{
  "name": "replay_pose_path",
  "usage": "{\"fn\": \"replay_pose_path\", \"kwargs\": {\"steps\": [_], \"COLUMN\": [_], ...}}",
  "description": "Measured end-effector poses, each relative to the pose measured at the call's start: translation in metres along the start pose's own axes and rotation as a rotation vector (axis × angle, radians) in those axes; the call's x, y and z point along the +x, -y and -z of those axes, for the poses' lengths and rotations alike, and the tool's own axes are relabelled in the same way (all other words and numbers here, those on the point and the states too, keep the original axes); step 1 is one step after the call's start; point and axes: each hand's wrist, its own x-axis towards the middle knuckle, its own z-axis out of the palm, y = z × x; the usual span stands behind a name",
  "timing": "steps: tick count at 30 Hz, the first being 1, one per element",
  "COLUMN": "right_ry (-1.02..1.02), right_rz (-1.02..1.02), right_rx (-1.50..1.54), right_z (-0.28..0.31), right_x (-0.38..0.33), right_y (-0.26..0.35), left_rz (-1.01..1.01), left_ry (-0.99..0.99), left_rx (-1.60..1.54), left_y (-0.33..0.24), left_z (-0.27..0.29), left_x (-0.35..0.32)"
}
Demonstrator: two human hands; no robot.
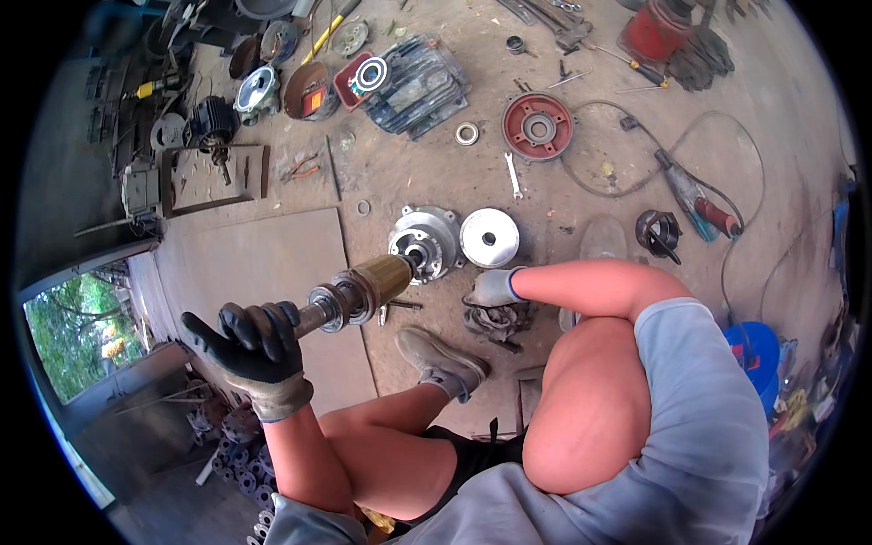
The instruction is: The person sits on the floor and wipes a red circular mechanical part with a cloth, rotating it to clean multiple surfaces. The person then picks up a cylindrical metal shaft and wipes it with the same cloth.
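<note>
My left hand (259, 350), in a black-coated glove, is wrapped round the bare end of a motor rotor's shaft, one finger sticking out. The rotor (383, 277) has a brass-coloured body and bearing rings, and slants away to the right. Its far end meets or overlaps a silver flanged housing (436, 238) on the floor; whether it sits inside I cannot tell. Beside that housing lies a round silver disc (490, 238) with a central hole. Across my raised knee, my gloved right hand (496, 286) is closed on a crumpled dark rag (496, 320), its fingertips partly hidden.
A wrench (513, 175) and a red flanged cover (538, 126) lie beyond the disc. To the right are a corded power tool (699, 200) and a dark ring-shaped part (658, 233). A flat board (263, 263) covers the left floor; my shoe (440, 359) stands near the rotor.
</note>
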Motion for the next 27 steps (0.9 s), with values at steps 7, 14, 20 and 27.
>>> {"fn": "replay_pose_path", "kwargs": {"steps": [7, 14, 20, 27], "right_ry": [-0.016, -0.024, -0.029, -0.034], "right_rz": [-0.032, -0.056, -0.065, -0.129], "right_rx": [-0.021, 0.013, 0.051, 0.13], "right_z": [0.003, 0.004, 0.007, 0.016], "right_x": [0.002, 0.0, -0.001, -0.01], "right_y": [-0.007, -0.007, -0.006, 0.004], "left_rz": [0.01, 0.043, 0.056, 0.046], "left_ry": [-0.086, 0.017, 0.083, 0.024], "left_rx": [-0.011, -0.005, 0.019, 0.079], "left_y": [0.012, 0.024, 0.042, 0.062], "left_z": [-0.002, 0.002, 0.009, 0.013], "left_x": [0.003, 0.007, 0.008, 0.004]}}
